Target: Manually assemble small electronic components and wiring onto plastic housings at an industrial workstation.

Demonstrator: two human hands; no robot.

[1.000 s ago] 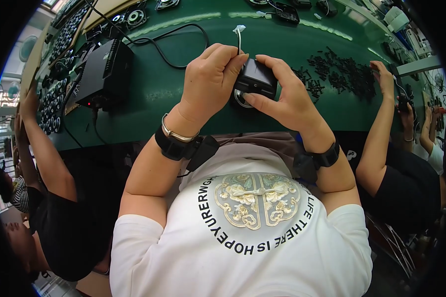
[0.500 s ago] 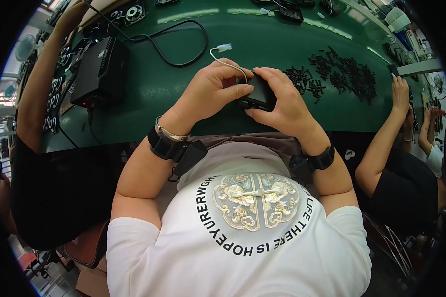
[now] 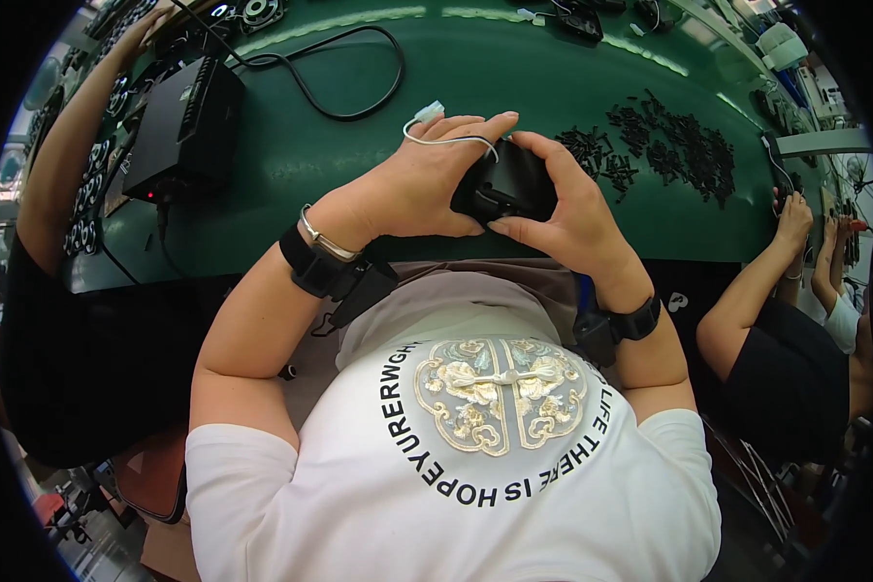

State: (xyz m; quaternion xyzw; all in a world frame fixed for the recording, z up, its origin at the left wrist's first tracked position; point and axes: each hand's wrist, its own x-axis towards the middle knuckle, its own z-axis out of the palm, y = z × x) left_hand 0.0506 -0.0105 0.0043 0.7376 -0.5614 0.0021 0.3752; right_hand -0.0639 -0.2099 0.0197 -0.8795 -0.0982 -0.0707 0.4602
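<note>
Between my hands, above the near edge of the green table, is a small black plastic case. A thin white cable comes out of its far left side, loops over my left hand and ends in a white plug. My left hand grips the left side, index finger stretched along the far edge and thumb at the near corner. My right hand is wrapped round the right side, fingers behind and thumb on the near edge. The case's underside is hidden.
A black power box with a red light stands at the left, its black cable looping behind. Small black parts lie piled at the right. Round speakers sit far left. Other people's arms reach in on both sides.
The case has turned and tilted in my hands and come slightly nearer. My left thumb has moved from its top to the near corner; the plug has shifted down and left.
</note>
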